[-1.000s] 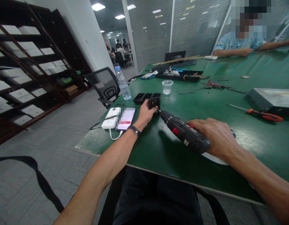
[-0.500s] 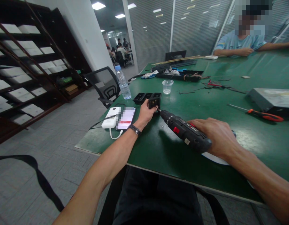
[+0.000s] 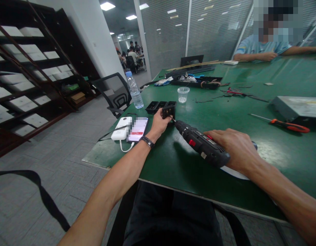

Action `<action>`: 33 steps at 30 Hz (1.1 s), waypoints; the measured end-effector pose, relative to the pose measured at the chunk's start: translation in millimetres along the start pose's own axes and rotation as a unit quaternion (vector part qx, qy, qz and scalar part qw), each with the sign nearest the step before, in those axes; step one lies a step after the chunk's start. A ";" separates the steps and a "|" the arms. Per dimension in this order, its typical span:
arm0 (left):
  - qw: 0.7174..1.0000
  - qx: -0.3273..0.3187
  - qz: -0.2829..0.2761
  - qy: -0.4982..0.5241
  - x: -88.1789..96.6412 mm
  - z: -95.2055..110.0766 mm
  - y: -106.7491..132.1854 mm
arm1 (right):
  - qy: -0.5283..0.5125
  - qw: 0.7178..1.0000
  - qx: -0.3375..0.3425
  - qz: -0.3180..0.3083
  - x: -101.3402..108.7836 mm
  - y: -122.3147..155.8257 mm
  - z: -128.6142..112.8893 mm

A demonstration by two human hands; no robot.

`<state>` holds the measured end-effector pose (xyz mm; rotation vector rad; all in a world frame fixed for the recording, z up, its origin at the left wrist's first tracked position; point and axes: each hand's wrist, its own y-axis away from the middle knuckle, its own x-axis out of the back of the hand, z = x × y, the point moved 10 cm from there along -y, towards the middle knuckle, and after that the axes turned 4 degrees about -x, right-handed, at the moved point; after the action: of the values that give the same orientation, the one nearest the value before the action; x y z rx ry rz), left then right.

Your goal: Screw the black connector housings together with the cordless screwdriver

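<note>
My left hand (image 3: pixel 159 124) is closed on a small black box-shaped part (image 3: pixel 168 111), holding it upright on the green table (image 3: pixel 199 116). My right hand (image 3: pixel 235 148) is wrapped round a black and red cordless screwdriver (image 3: pixel 201 144) that lies low over the table. Its bit tip touches the side of the black part. Just behind the part lies a row of similar black parts (image 3: pixel 158 106). A dark band sits on my left wrist.
A white power bank (image 3: pixel 121 128) and a phone (image 3: pixel 137 129) lie by the table's left edge. Behind stand a water bottle (image 3: pixel 134 90) and a plastic cup (image 3: pixel 183 94). A red-handled screwdriver (image 3: pixel 286 125) and a grey box (image 3: pixel 299 107) lie right. Another person (image 3: pixel 265 48) sits at the far side.
</note>
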<state>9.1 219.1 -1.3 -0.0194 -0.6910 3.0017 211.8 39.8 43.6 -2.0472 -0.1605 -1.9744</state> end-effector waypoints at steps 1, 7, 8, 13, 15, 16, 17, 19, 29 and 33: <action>1.000 0.002 0.001 0.003 0.2 -1.1 -0.3 | 0.002 1.000 0.001 -0.002 -0.5 0.0 -0.3; 1.000 -0.002 -0.004 0.010 -0.4 -3.6 -1.5 | -0.008 1.000 -0.001 0.017 2.2 0.9 0.7; 1.000 -0.002 -0.003 0.010 -0.1 -3.8 -1.5 | -0.008 1.000 0.000 0.017 2.1 0.8 0.8; 1.000 0.003 0.001 0.010 0.8 -4.7 -1.4 | -0.001 1.000 0.005 0.008 -1.4 -0.6 1.3; 1.000 0.003 -0.001 0.009 0.4 -4.5 -1.3 | 0.002 1.000 0.002 0.008 -2.3 -0.5 2.2; 1.000 0.002 -0.002 0.007 0.2 -4.3 -1.3 | 0.002 1.000 0.002 0.009 -2.4 -0.2 2.3; 1.000 0.002 -0.003 0.006 0.0 -4.0 -1.3 | 0.002 1.000 0.003 0.010 -2.0 0.3 2.0; 1.000 0.001 -0.004 0.005 -0.2 -3.2 -1.3 | 0.000 1.000 0.006 0.016 -0.4 1.5 0.5; 1.000 0.003 -0.001 -0.009 0.6 -0.5 -0.2 | -0.004 1.000 0.005 0.018 4.6 1.8 -2.6; 1.000 0.001 0.000 -0.008 0.5 0.1 0.2 | 0.006 1.000 0.013 0.021 3.1 1.8 -2.9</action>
<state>8.6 218.9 -1.3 0.0047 -0.6906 3.0055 209.7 36.9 46.5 -2.0065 -0.1394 -1.9483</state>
